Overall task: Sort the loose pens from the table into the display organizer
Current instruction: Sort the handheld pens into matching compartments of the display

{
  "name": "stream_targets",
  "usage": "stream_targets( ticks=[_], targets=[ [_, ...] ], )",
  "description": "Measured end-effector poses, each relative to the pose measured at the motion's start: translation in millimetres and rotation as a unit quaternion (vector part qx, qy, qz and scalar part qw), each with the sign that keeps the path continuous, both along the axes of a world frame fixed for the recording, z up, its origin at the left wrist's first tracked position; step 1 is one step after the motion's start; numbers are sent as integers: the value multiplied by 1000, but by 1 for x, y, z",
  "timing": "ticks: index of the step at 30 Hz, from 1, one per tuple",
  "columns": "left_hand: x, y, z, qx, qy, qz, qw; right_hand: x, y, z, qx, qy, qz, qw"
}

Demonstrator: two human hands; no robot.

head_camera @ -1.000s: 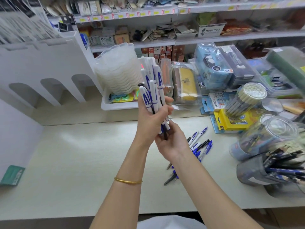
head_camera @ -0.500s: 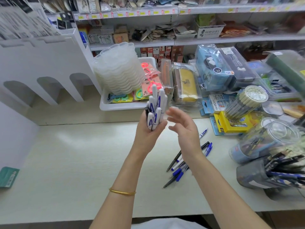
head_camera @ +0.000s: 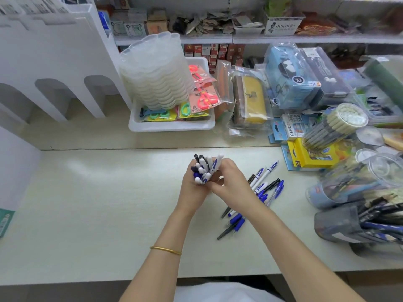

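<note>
White-and-blue bundle of pens (head_camera: pixel 206 168) — caps up, about ten showing, exact count unclear — held over the middle of the counter (head_camera: pixel 98 203). Left hand (head_camera: pixel 193 190) wraps its fingers round the bundle; right hand (head_camera: pixel 233 184) curls round it from the right. Loose pens (head_camera: pixel 265 186), at least eight, lie just right of the hands, partly under the forearm. Organizer (head_camera: pixel 56 53), three arched slots visible, stands at the back-left corner.
</note>
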State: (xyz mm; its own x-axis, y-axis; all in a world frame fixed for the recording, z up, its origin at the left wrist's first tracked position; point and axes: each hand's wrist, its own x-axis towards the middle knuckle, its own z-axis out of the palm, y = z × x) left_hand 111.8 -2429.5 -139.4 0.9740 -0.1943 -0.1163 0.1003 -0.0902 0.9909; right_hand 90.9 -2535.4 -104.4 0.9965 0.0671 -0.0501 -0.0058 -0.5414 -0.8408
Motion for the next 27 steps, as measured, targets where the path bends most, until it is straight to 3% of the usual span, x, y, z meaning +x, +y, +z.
stream_targets(
  ticks=[15,20,27],
  targets=[
    [14,3,-6,-32,59,-39,997,6,-8,-14,-37,9,-5,999],
    [16,1,0,-41,42,-54,997,11,-16,-10,-121,-20,-19,992],
    [6,21,22,-83,49,-18,995,16,-3,20,51,5,-15,999]
  ],
)
